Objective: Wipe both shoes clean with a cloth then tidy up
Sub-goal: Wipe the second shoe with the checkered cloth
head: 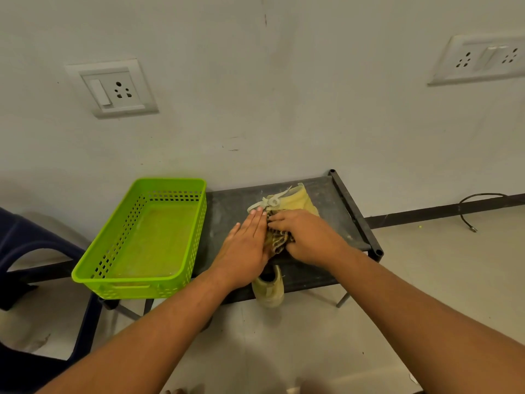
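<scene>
Two yellow shoes are seen on a black low table [335,194] set against a pale wall. One shoe [301,199], with pale laces, lies toward the far side. The other shoe [270,291] is seen below the left wrist, its heel overhanging the near edge. A green perforated basket [85,268] is placed on the table's left end, and part of a dark blue chair [17,245] is seen at far left. The left hand [244,248] is laid flat with its fingers straight, pressed against the side of the laced shoe and a checked cloth [279,240]. The cloth is bunched under the right hand [306,237], whose fingers are curled over it, just in front of the laced shoe. Two socket plates [113,88] [480,59] are mounted on the wall, and a black cable [480,203] is seen on the floor at right.
</scene>
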